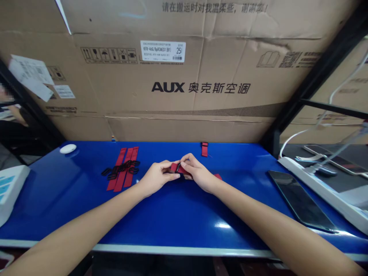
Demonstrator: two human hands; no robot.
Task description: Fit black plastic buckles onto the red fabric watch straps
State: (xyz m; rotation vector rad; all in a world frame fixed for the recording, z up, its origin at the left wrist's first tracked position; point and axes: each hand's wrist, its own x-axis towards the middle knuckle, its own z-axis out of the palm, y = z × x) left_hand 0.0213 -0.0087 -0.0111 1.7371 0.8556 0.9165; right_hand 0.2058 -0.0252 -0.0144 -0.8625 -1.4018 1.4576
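Observation:
My left hand and my right hand meet over the middle of the blue table. Both pinch one red webbing strap with a small black buckle at the fingertips. The strap's tail shows just past my right wrist. To the left lie three red straps side by side, with several black buckles piled across them. A short folded red strap piece lies at the back of the table.
A large cardboard box walls the back edge. A white oval object sits far left, and a white device lies at the left edge. A dark phone lies to the right, beside a white power strip with cables.

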